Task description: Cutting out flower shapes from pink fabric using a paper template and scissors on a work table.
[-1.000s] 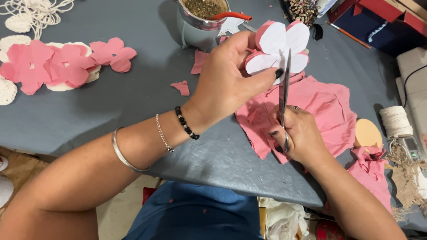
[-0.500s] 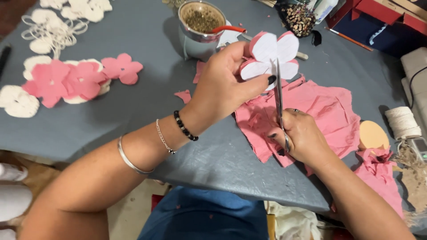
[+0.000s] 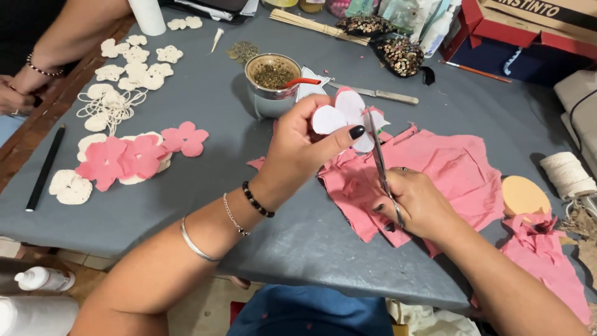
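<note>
flower drops lower, scissors bite at its edge

lowered since a moment ago, the white flower cutout (image 3: 346, 112) sits closer to the pink cloth (image 3: 435, 180), pinched in the left hand (image 3: 298, 149). the right hand (image 3: 413, 205) grips the scissors (image 3: 380, 165), blades up at a petal. metal cup (image 3: 273, 84) crowds behind; bare grey table (image 3: 298, 242) lies nearer.

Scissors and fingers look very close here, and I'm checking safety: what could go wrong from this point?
1. The scissors in the right hand point up at the white flower shape, right beside the left hand's thumb; a slip might nick it.
2. The metal cup stands just behind the left hand; a bump might tip it onto the pink fabric.
</note>
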